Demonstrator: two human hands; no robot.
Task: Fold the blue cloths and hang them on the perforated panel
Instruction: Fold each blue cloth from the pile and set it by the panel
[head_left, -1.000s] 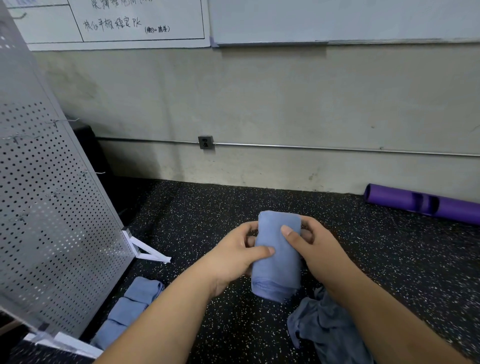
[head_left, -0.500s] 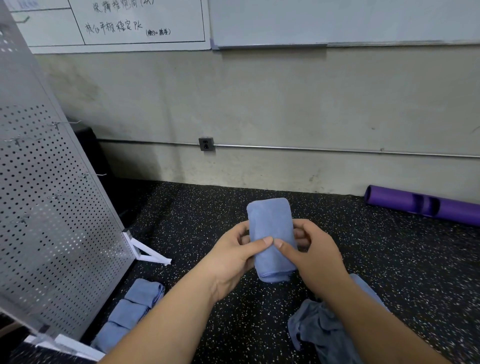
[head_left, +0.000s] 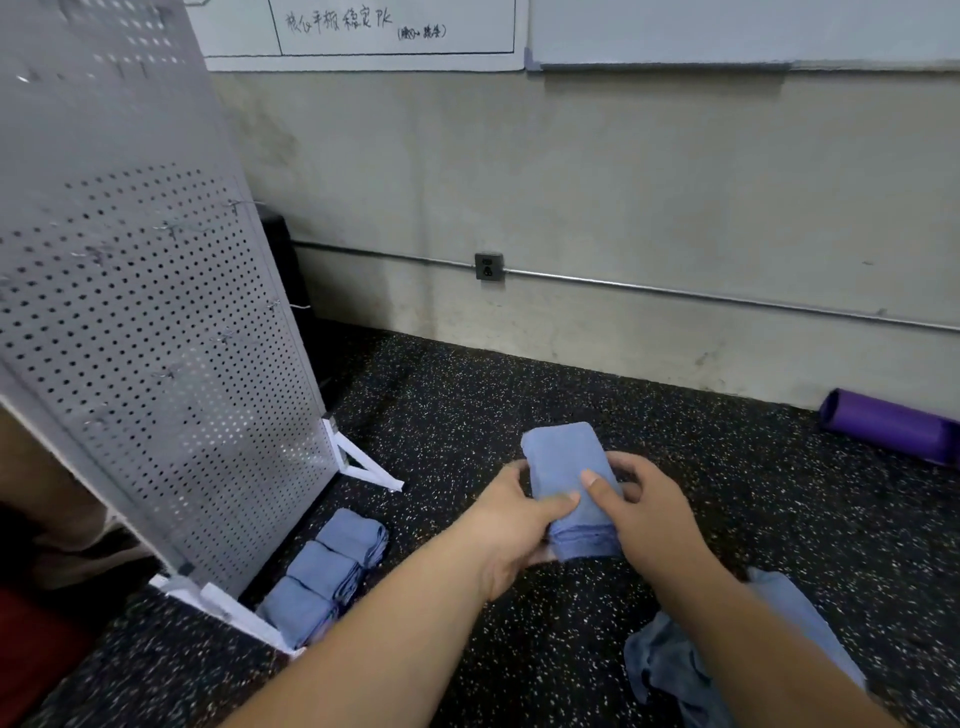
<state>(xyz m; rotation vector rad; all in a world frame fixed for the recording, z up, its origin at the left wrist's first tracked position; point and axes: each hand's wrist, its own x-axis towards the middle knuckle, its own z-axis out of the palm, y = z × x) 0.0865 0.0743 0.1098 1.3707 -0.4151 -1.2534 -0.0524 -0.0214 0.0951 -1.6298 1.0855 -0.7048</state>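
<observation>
The blue cloth (head_left: 563, 467) is folded into a small, thick block, longer than it is wide; its near end shows many thin layers stacked up; I hold it over the dark speckled floor (head_left: 519, 405), in front of me and to the right of the grey panel (head_left: 156, 338) full of holes. Three more folded cloths (head_left: 327, 574) lie in a row on the floor, right by the panel's white foot; a crumpled cloth (head_left: 691, 670) lies on the floor under my right arm.

My fingers cover the sides of the block, and its underside is hidden; part of the crumpled cloth is behind my arm; the little hooks on the panel are too blurry to make out; a purple roll (head_left: 893, 428) by the wall is cut off at the edge.

My left hand (head_left: 511, 525) grips the block from the left, thumb on top; my right hand (head_left: 649, 512) grips it from the right, thumb on top too; the two thumb tips are close together.
</observation>
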